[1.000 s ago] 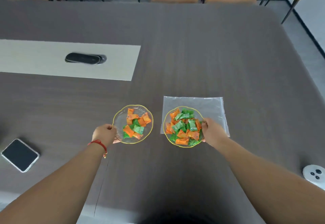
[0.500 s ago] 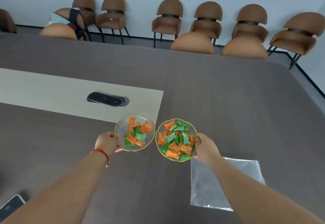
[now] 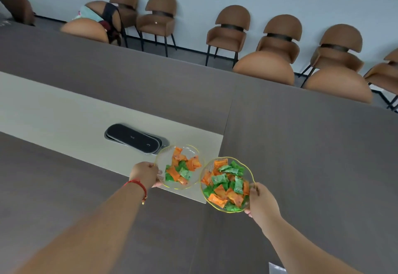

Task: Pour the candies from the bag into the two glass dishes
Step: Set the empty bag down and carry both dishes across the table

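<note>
Two gold-rimmed glass dishes hold orange and green wrapped candies [image 3: 226,185]. My left hand [image 3: 145,173] grips the near-left rim of the left dish [image 3: 189,150], which holds fewer candies. The right dish [image 3: 207,166] is fuller, and my right hand [image 3: 261,201] holds it at its near-right rim. Both dishes are over the middle of the dark table, almost touching each other; whether they rest on it I cannot tell. Only a corner of the empty clear plastic bag [image 3: 276,269] shows at the bottom edge.
A black oval device [image 3: 133,141] sits in a recess of the beige table inlay [image 3: 53,110], just behind the left dish. Brown chairs [image 3: 232,30] line the far table edge and the wall. A bag hangs on one chair [image 3: 107,15] at the back left.
Both hands have carried the dishes forward, away from the plastic bag and toward the black device. The view has tilted up, so the bag has nearly left the frame and the phone is gone.
</note>
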The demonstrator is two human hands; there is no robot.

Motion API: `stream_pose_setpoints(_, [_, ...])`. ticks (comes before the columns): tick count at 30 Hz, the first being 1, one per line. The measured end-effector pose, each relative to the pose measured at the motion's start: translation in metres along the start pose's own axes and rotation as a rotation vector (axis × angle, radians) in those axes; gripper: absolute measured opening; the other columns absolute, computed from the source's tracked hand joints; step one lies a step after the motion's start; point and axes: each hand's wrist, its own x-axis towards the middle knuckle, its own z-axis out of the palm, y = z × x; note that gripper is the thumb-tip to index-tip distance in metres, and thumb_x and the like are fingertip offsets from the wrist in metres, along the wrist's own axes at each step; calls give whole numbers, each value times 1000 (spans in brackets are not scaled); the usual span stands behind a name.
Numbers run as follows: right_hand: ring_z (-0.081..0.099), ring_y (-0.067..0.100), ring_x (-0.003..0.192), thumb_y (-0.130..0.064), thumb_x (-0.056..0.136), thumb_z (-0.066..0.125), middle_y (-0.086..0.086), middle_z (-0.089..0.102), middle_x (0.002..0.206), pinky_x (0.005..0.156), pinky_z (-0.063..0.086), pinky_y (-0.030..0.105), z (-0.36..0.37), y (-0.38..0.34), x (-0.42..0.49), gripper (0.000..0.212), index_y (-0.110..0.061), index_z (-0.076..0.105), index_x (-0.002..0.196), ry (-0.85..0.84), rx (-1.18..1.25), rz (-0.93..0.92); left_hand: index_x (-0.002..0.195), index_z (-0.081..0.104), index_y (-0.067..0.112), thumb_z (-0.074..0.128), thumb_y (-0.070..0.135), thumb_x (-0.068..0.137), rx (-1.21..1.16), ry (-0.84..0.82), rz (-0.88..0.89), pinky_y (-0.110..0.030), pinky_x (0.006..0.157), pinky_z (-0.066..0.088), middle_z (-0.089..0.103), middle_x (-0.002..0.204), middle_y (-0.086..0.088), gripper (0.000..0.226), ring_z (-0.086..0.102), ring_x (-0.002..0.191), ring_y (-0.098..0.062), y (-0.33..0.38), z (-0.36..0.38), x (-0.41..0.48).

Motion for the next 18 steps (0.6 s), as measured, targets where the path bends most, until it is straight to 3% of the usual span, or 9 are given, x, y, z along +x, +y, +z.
stream_pose_setpoints(2, [63, 23, 66, -17, 96, 30, 9, 68, 81, 56, 52, 31, 12, -1, 15, 28, -19, 58, 91, 30, 120, 38, 68, 60, 2, 47, -1, 87, -13, 5, -7, -41, 62, 61, 66, 79, -22, 23, 66, 64, -32, -1, 8, 25])
stream_pose_setpoints(4, [60, 21, 61, -19, 97, 29, 7, 66, 77, 53, 48, 29, 23, -2, 33, 30, -21, 57, 87, 61, 180, 60, 69, 60, 4, 47, -1, 87, -44, 13, -17, -40, 62, 60, 65, 77, -20, 22, 65, 64, -31, 0, 16, 45])
stream_pose_setpoints(8, [59, 21, 57, -21, 96, 30, 9, 66, 77, 53, 47, 30, 39, -2, 65, 30, -17, 59, 92, 80, 231, 106, 72, 60, 6, 47, -2, 87, -86, 12, -48, -43, 59, 61, 64, 80, -19, 21, 66, 70, -33, 2, 29, 77])
stream_pose_setpoints(14, [61, 21, 59, -19, 92, 32, 9, 68, 81, 54, 50, 29, 47, -1, 98, 29, -17, 60, 96, 77, 241, 164, 66, 62, 12, 47, 1, 85, -14, 31, -2, -46, 74, 58, 68, 75, -16, 27, 70, 74, -33, -8, 40, 99])
stream_pose_setpoints(18, [63, 21, 59, -18, 91, 31, 9, 70, 88, 62, 57, 32, 49, 4, 112, 32, -16, 62, 98, 89, 239, 191, 72, 62, 12, 47, 2, 86, -37, 38, 17, -41, 65, 61, 68, 79, -15, 23, 68, 71, -30, -13, 40, 103])
